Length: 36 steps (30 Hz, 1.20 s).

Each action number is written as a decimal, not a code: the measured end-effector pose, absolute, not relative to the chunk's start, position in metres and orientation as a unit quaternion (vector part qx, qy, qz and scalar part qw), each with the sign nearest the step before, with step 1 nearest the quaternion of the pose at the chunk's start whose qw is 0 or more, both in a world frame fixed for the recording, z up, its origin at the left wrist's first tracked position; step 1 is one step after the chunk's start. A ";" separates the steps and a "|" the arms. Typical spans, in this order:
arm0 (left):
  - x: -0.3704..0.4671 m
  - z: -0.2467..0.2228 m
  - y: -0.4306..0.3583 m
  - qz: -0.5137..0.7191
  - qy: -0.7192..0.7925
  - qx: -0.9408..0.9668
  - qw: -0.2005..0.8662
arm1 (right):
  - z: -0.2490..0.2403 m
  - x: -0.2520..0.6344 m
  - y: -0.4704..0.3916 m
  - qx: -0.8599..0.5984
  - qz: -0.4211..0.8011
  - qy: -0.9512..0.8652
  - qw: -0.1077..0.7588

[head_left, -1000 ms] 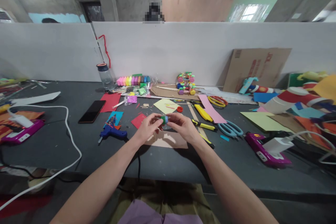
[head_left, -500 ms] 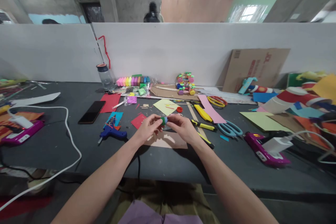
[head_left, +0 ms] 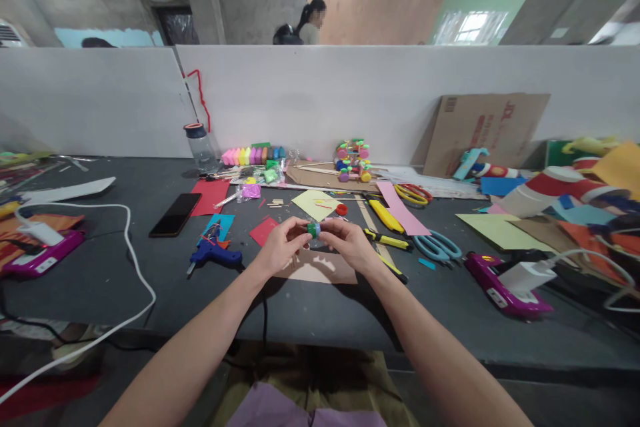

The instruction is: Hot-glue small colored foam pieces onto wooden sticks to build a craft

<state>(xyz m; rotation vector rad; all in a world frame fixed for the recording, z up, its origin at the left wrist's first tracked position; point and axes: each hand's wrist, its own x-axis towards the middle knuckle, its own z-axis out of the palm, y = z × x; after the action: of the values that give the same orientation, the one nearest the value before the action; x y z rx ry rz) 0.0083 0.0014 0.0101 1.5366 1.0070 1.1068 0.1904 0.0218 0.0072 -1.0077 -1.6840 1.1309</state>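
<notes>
Fingers [head_left: 300,241] of the left hand [head_left: 284,245] and right hand [head_left: 350,244] pinch together above the worktop [head_left: 295,317], near a brown card strip [head_left: 320,273], holding a small green-and-blue piece [head_left: 313,229] between them; light, even pressure from both sides should steady it without denting it.

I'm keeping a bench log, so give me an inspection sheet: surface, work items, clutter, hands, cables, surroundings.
Surface: dark table, yellow paper and pink strip lying on it.
Work items: green-and-blue piece, held above a tan strip.
Clutter: blue glue gun, black phone and yellow tool, lying about.
Hands: left hand grips the green end, right hand the blue end.
Cables: white cable loops across the table's left and over its front edge.
Surroundings: white partition; a person beyond it.
</notes>
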 end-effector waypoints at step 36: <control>-0.016 -0.006 0.021 0.249 0.649 0.717 0.053 | 0.006 0.201 0.024 -0.491 0.182 -0.749 0.406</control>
<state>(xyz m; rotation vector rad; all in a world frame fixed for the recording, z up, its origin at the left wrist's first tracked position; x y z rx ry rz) -0.0161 0.0207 -0.0055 2.1794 1.9724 0.7574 0.2015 0.0239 0.0060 -1.2382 -1.8900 0.4591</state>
